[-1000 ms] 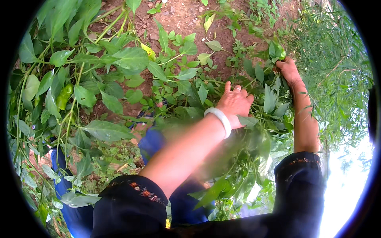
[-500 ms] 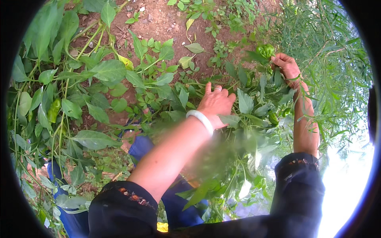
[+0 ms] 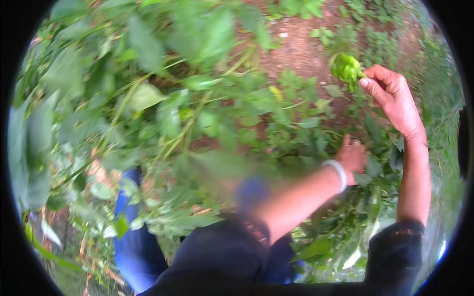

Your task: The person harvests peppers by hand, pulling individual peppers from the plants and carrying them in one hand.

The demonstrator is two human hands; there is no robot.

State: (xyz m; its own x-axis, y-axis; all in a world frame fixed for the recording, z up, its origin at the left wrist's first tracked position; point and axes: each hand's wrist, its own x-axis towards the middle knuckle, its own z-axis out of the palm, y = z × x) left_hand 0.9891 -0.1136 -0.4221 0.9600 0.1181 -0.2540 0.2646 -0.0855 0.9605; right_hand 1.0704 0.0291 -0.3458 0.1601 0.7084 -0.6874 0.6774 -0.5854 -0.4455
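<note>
My right hand [image 3: 395, 98] pinches a wrinkled light-green pepper [image 3: 346, 69] by its stem. The pepper hangs in the air above bare soil, apart from the leaves around it. Lower down, my left hand [image 3: 353, 159], with a pale bangle [image 3: 337, 173] at the wrist, reaches into a leafy pepper plant [image 3: 316, 140]. Its fingers curl over the stems and leaves there, partly hidden and slightly blurred.
Large leafy plants [image 3: 148, 89] fill the left and centre, smeared by motion. Reddish-brown soil [image 3: 296, 54] shows at the top. My blue-trousered leg [image 3: 129, 207] is at the lower left. Feathery greenery [image 3: 442, 143] runs along the right edge.
My right hand has drawn the pepper up and away from the plant. My view has swung left, so both hands now appear farther right. The left hand stays in the foliage.
</note>
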